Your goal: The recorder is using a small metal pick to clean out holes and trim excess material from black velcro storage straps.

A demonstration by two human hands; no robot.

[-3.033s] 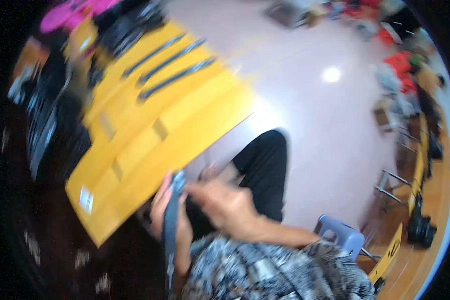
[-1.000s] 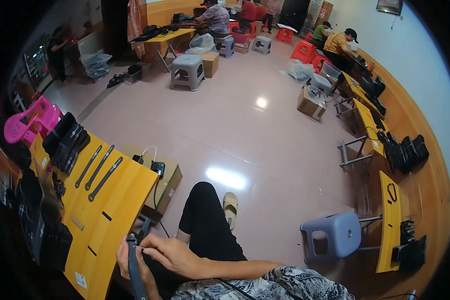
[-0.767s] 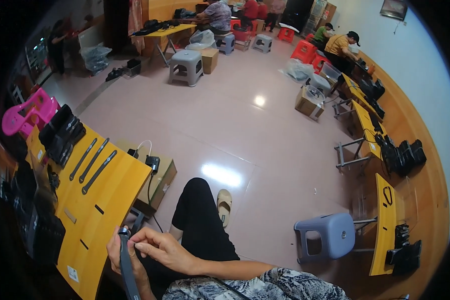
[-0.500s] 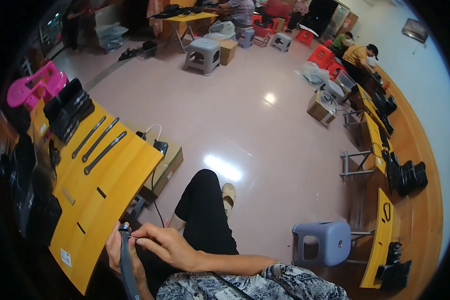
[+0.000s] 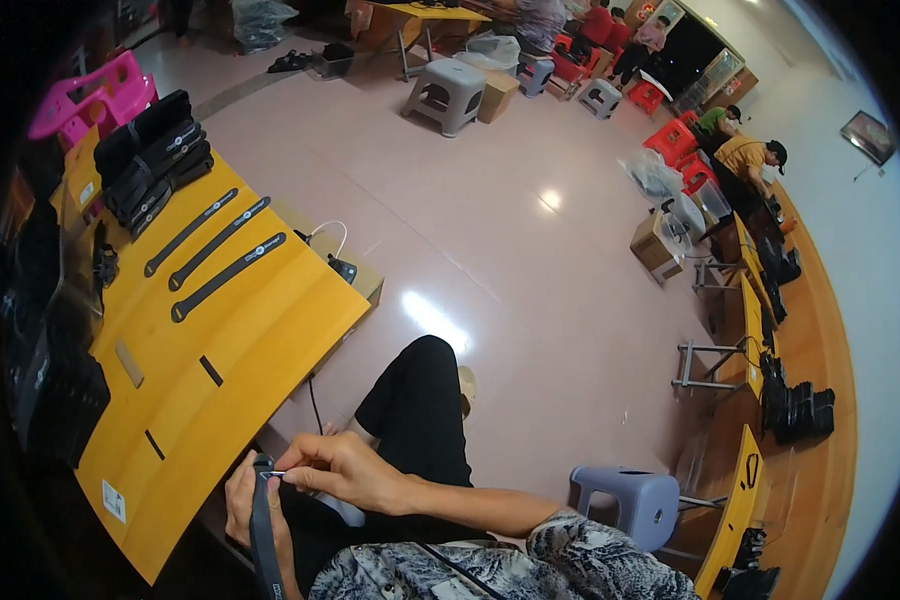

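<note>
- Far left: dark plastic-wrapped heap (image 5: 60,405) along the edge of the yellow table (image 5: 270,345); pink plastic chair (image 5: 130,78) behind the table.
- Table, left part: bundled black straps (image 5: 155,165) stacked at the far end; white label (image 5: 114,500) at the near end; tan strip (image 5: 129,364) between.
- Table, middle: three loose grey straps (image 5: 228,277) side by side, apart, light print facing up; two short black strips (image 5: 211,370) nearer the person, not touching.
- Left hand (image 5: 240,498): fingers and thumb closed around the dark grey strap (image 5: 261,535), just beside the table's near edge, over the lap. Strap roughly upright in view, looped end on top.
- Right hand (image 5: 355,475): thumb and index pinching a thin pale object (image 5: 277,473) against the strap just below the loop; maybe a pin or small tool, too small to be sure.
- Changed: view has swung, so the table sits higher; the pale object now shows more clearly at the fingertips. Both hands keep the same hold; loose straps unmoved on the table. Judged from that, handwork at the looped end is mid-step, strap not yet released.
- Right: blue-grey plastic stool (image 5: 630,505), well apart from the hands.
</note>
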